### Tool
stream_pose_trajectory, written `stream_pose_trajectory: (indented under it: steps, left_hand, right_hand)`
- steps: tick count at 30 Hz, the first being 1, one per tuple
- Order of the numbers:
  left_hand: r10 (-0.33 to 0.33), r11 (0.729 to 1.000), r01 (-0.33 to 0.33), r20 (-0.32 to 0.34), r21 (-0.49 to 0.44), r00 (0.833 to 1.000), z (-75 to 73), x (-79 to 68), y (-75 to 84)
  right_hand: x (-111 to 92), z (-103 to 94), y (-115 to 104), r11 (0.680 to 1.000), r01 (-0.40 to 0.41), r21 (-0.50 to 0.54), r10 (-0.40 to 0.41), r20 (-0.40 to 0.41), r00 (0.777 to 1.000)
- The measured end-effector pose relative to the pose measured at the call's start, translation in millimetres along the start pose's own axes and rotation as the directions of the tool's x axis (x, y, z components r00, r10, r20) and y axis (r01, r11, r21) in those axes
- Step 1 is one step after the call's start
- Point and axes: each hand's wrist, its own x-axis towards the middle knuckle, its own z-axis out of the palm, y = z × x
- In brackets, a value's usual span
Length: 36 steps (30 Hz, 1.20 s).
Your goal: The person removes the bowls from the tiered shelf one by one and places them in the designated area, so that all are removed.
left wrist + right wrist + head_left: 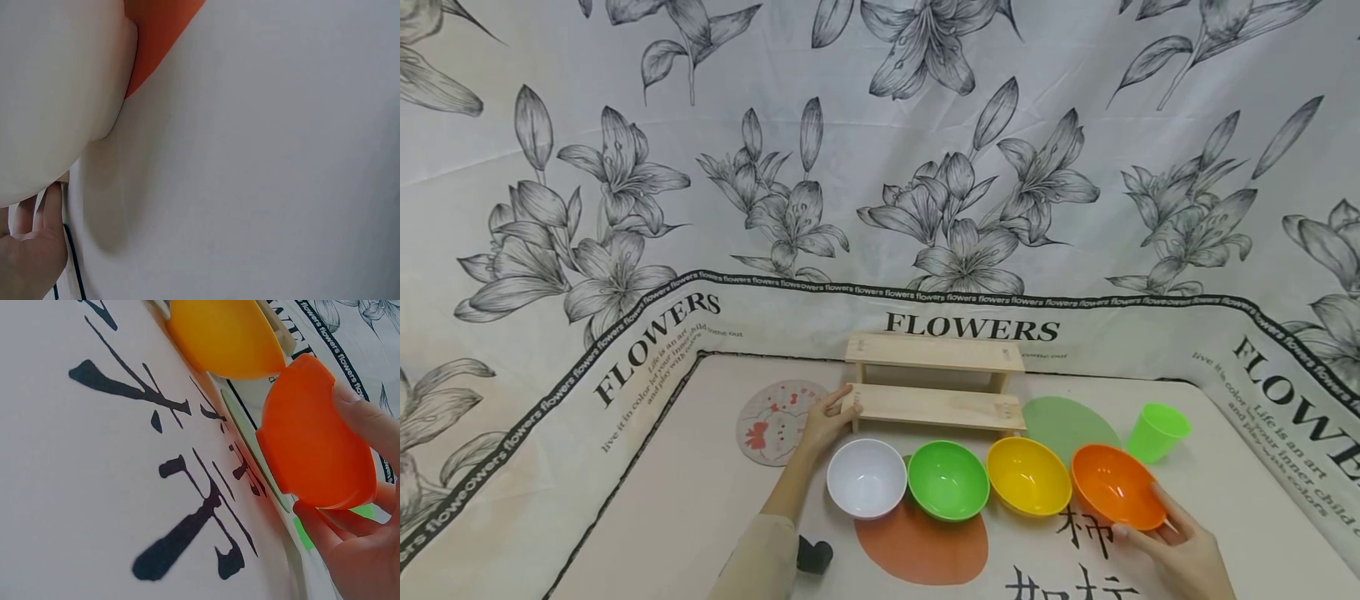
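Observation:
My left hand point(826, 423) grips the left end of a two-step wooden stand point(936, 404); in the left wrist view the white bowl partly hides its fingers point(53, 209). An orange bowl point(1116, 483) is held by its right side in my right hand point(1187, 550). The right wrist view shows the thumb at the rim of that orange bowl point(315, 437) and the other fingers under its side. Left of it, in a row before the stand, are a yellow bowl point(1028, 477), a green bowl point(948, 481) and a white bowl point(867, 478).
A bright green cup point(1157, 433) stands at the right, behind the orange bowl. Round printed patches, among them a green circle point(1071, 421), mark the tablecloth. A small black object point(814, 554) lies beside the left sleeve. Flowered cloth point(880, 208) hangs behind the table.

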Motion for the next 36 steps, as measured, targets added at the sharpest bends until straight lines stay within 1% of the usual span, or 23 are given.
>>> stream_pose_trajectory:
  steps: [4, 10, 20, 23, 27, 29, 31, 33, 34, 35, 36]
  left_hand:
    - [0.005, 1.0, -0.005, 0.016, -0.014, 1.0, -0.1, 1.7, -1.0]
    - [0.011, 0.999, -0.01, 0.036, -0.03, 0.999, -1.4, 4.4, -2.6]
    - [0.004, 1.0, -0.004, 0.0, -0.019, 1.0, -0.1, -0.4, -1.1]
    - [-0.003, 1.0, 0.003, -0.01, -0.017, 1.0, 0.3, -1.6, 1.3]
    - [-0.003, 1.0, 0.003, -0.008, -0.026, 1.0, 0.5, -1.2, 4.0]
    - [0.0, 0.999, 0.0, 0.0, -0.038, 1.0, 0.9, -3.5, 10.1]
    - [-0.002, 0.999, 0.002, 0.005, -0.042, 1.0, 1.1, -7.2, 17.6]
    - [-0.003, 0.999, 0.003, 0.002, -0.047, 1.0, 0.5, -9.1, 18.7]
    - [0.001, 1.0, -0.002, -0.008, -0.026, 1.0, 0.0, -10.5, 18.8]
    - [0.01, 1.0, -0.01, -0.026, 0.009, 1.0, -0.8, -11.6, 16.9]
    - [0.006, 0.999, -0.005, -0.045, 0.037, 0.999, -2.1, -12.4, 14.1]
  right_hand:
    - [-1, 1.8, 1, 1.0, -0.004, -0.007, 0.004, -0.016, 1.0]
    - [2, 2.4, 4, 0.999, -0.011, -0.034, 0.01, -0.006, 1.0]
    - [5, 2.5, 10, 0.998, 0.015, -0.06, -0.014, 0.005, 1.0]
    - [6, 1.8, 10, 0.997, 0.02, -0.069, -0.019, 0.023, 1.0]
    - [6, -0.9, 8, 0.992, 0.04, -0.117, -0.034, 0.05, 0.998]
    - [6, -2.2, 6, 0.987, 0.057, -0.147, -0.05, 0.053, 0.997]
    - [6, -2.0, 3, 0.986, 0.069, -0.15, -0.065, 0.031, 0.997]
    - [4, -0.7, -1, 0.983, 0.095, -0.156, -0.099, -0.019, 0.995]
    - [2, 0.1, -4, 0.976, 0.126, -0.175, -0.137, -0.051, 0.989]
    - [0, 1.0, -7, 0.967, 0.159, -0.201, -0.178, -0.084, 0.98]
    - [-2, 2.0, -11, 0.955, 0.193, -0.224, -0.222, -0.114, 0.968]
